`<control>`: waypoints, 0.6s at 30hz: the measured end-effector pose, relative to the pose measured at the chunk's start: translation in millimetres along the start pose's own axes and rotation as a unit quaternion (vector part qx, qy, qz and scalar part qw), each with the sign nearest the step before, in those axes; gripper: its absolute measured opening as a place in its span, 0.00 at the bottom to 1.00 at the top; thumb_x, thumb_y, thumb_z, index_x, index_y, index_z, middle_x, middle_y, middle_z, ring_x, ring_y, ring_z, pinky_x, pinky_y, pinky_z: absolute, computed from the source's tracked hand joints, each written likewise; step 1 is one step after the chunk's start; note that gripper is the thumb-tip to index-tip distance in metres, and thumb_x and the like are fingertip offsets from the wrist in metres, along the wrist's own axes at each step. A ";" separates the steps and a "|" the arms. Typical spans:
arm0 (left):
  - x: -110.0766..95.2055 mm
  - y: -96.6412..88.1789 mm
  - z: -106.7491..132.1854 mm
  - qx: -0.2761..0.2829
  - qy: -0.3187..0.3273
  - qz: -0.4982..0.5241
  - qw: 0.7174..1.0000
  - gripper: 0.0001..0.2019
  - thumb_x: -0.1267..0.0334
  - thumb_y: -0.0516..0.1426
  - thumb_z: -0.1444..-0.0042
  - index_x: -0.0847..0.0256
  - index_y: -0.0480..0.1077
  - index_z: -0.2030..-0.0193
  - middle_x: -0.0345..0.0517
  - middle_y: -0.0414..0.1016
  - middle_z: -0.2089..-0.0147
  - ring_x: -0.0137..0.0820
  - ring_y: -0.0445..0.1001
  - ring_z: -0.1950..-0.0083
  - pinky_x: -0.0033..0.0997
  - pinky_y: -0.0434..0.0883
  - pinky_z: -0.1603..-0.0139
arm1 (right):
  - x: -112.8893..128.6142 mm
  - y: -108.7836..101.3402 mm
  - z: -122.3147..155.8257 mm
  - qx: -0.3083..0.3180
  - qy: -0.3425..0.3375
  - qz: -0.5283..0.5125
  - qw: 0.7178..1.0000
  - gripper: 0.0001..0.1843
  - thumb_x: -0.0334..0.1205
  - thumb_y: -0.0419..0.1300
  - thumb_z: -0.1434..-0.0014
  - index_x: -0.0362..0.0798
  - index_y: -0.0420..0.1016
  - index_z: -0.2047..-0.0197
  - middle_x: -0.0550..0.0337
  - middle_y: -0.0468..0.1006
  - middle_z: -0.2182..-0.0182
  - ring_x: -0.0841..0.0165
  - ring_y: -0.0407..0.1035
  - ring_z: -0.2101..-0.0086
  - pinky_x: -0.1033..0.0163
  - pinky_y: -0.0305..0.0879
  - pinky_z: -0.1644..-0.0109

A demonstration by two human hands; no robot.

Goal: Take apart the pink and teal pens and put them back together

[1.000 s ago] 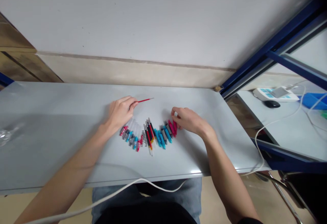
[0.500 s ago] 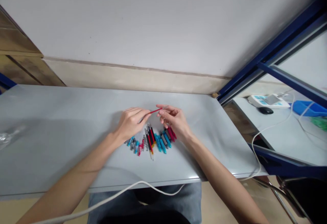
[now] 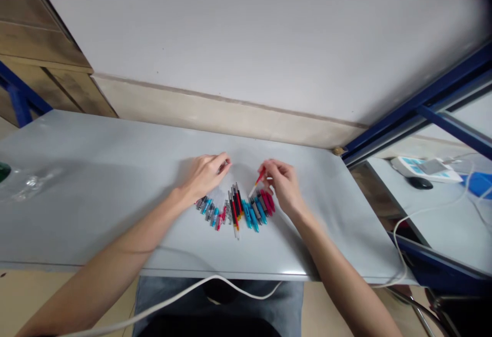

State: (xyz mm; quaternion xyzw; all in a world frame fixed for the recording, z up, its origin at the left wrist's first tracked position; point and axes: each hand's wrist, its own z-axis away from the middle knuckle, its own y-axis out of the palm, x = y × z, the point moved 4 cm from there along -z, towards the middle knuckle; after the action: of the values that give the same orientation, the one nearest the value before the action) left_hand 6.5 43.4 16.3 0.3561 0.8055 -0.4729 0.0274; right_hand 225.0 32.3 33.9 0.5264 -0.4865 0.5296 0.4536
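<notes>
A fan of pen parts (image 3: pixel 235 208) lies on the grey table (image 3: pixel 115 173): blue, red and grey barrels and clips, with red and black refills in the middle. My right hand (image 3: pixel 282 183) pinches a thin red refill (image 3: pixel 259 180) just above the right side of the fan, its tip angled down toward the parts. My left hand (image 3: pixel 207 173) rests at the fan's upper left with its fingers curled together; whether they hold anything is hidden.
Crumpled clear plastic (image 3: pixel 28 183) lies at the table's left edge. A white cable (image 3: pixel 184 291) hangs below the front edge. At the right, past a blue frame (image 3: pixel 415 106), a second table holds a white device (image 3: pixel 426 168), a black mouse (image 3: pixel 418 182) and cables.
The red refill passed from my left hand to my right hand. My right hand lifted off the red barrels and now holds the refill over the fan. The view shifted slightly.
</notes>
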 end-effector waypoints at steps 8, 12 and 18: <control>1.9 -7.0 -3.4 -0.012 -0.039 -0.034 0.999 0.04 0.62 0.58 0.35 0.56 0.74 0.60 0.38 0.80 0.70 0.29 0.76 0.70 0.27 0.65 0.68 | 5.8 27.2 14.2 0.179 -0.040 0.169 0.968 0.20 0.51 0.55 0.31 0.46 0.71 0.70 0.65 0.68 0.78 0.74 0.57 0.76 0.66 0.55 0.72; 1.3 -8.2 -3.7 -0.014 -0.046 -0.045 0.998 0.05 0.61 0.58 0.35 0.56 0.74 0.60 0.38 0.80 0.69 0.29 0.76 0.70 0.27 0.65 0.68 | 5.5 26.3 15.1 0.175 -0.058 0.199 0.963 0.20 0.48 0.54 0.30 0.47 0.66 0.72 0.66 0.67 0.77 0.73 0.57 0.75 0.66 0.56 0.70; 3.1 -9.7 -4.1 -0.014 -0.055 -0.047 0.997 0.05 0.60 0.58 0.35 0.56 0.74 0.60 0.37 0.79 0.70 0.28 0.75 0.70 0.28 0.64 0.67 | 1.1 25.6 14.2 0.151 -0.074 0.231 0.958 0.20 0.47 0.53 0.30 0.48 0.63 0.73 0.67 0.65 0.78 0.73 0.55 0.75 0.66 0.53 0.70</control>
State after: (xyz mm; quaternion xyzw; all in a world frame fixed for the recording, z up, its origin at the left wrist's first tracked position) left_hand -0.4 45.4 24.6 0.2911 0.8253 -0.4808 0.0543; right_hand 201.3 15.2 33.7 0.4999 -0.5413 0.6467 0.1970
